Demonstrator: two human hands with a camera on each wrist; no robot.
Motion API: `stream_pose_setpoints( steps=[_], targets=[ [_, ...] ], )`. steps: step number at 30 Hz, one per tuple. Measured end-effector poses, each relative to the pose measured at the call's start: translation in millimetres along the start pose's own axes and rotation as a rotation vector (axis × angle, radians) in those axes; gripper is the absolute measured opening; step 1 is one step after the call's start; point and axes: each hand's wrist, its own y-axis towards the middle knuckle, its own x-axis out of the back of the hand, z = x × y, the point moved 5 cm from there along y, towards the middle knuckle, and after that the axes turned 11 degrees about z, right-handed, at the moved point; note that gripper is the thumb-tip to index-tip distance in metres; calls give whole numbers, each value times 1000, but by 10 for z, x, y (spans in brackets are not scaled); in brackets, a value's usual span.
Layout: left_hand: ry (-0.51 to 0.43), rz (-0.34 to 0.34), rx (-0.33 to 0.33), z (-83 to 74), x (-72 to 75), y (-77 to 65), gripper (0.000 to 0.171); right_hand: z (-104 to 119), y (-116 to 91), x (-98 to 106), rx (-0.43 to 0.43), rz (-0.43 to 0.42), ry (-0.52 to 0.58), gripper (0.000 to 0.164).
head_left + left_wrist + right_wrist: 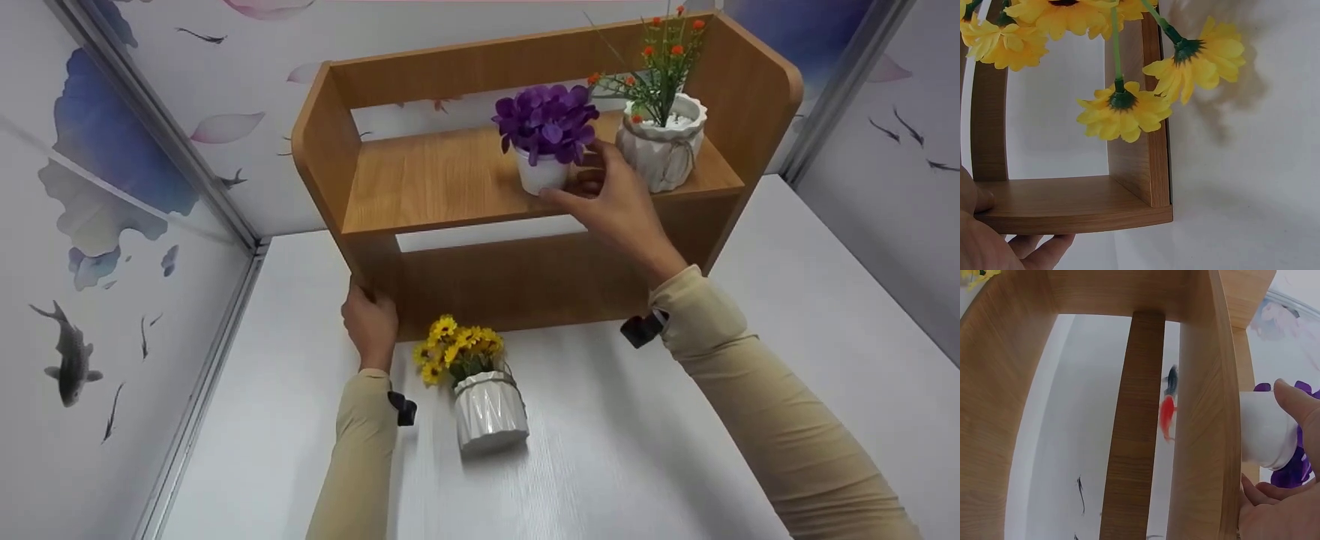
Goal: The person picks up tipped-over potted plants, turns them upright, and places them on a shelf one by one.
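Note:
My right hand [619, 199] is at a small white pot of purple flowers [546, 124] on the upper board of a wooden desktop shelf [427, 176]. The thumb lies against the white pot [1266, 427] and the fingers curl round its right side. The pot stands upright on the board. With my left hand [370, 322] I grip the lower left side panel of the shelf, thumb inside and fingers outside. Before the shelf, a ribbed white pot [491, 412] with yellow flowers [459, 346] lies tipped back on the table, near my left hand.
A white pot [660, 154] with orange flowers [667, 56] stands at the right end of the upper board, close to my right hand. The shelf rests on a white table [600, 450]. Patterned wall panels [112, 247] enclose the table at the left, back and right.

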Motion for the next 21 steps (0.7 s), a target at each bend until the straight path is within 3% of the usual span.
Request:
stream_pose_setpoints(
  steps=[12,21],
  targets=[
    [11,0,10,-22,-14,1,43,100,-255,-7,68,-36,16,86],
    [-22,4,8,-12,-3,-11,39,138,-432,-90,78,-17,47,85]
  ],
)
